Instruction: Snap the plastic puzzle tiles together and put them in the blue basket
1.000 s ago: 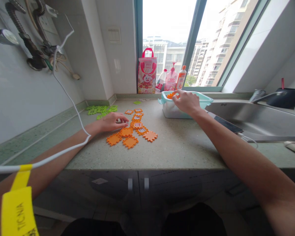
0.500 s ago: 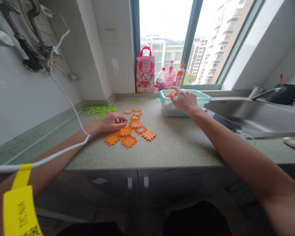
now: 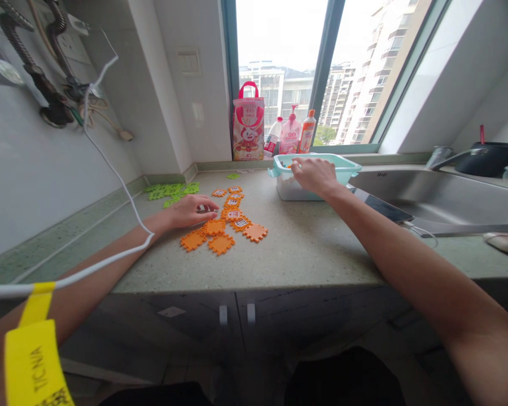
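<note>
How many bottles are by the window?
3: the pink-capped bottle beside the bag, the pump bottle in the middle, and the orange-capped bottle on the right.

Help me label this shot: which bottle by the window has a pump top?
The middle, pink bottle; the red-capped bottle and orange-capped bottle beside it have no pump.

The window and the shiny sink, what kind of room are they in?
It looks like a kitchen, probably in a flat: there's a metal sink with a tap, a long speckled counter, and tall buildings outside the window.
</note>
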`<state>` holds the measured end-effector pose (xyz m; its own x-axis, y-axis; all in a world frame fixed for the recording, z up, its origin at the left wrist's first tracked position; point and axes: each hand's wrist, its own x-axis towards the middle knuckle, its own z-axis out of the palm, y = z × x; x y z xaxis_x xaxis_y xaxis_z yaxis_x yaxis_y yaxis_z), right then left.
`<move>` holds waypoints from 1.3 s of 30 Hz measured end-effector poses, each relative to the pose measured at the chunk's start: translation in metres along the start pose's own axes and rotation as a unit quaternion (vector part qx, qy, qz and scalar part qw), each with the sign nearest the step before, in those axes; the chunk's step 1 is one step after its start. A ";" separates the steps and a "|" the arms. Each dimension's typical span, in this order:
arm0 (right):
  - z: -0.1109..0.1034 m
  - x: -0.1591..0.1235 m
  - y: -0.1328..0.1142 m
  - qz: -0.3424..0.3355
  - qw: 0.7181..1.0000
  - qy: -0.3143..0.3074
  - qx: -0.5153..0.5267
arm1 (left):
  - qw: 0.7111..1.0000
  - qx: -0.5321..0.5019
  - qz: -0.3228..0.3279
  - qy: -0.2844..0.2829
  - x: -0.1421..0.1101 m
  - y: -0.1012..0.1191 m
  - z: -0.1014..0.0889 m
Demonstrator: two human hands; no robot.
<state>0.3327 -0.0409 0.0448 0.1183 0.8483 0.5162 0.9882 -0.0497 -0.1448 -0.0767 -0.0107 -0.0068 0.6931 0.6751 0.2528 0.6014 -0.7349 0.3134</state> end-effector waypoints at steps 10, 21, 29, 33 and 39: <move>0.002 0.002 0.003 -0.006 1.000 -0.011 -0.011 | 1.000 -0.004 0.003 -0.003 0.000 -0.005 0.001; 0.012 -0.010 -0.010 -0.209 0.971 0.087 0.078 | 1.000 0.000 -0.001 -0.007 0.000 -0.003 0.000; 0.041 -0.045 -0.059 -0.431 0.879 -0.124 0.162 | 0.999 -0.006 0.032 -0.040 -0.003 0.001 -0.006; 0.049 -0.048 -0.064 -0.404 0.863 -0.249 0.171 | 0.996 0.015 0.066 -0.054 -0.002 0.007 0.001; 0.043 -0.043 -0.058 -0.396 0.866 -0.248 0.178 | 0.998 0.041 0.008 -0.056 0.003 0.010 0.010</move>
<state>0.2663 -0.0521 -0.0051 -0.7260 0.6690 0.1591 0.6377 0.7416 -0.2083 -0.0647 -0.0164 -0.0122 0.7403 0.6550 0.1515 0.6172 -0.7515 0.2331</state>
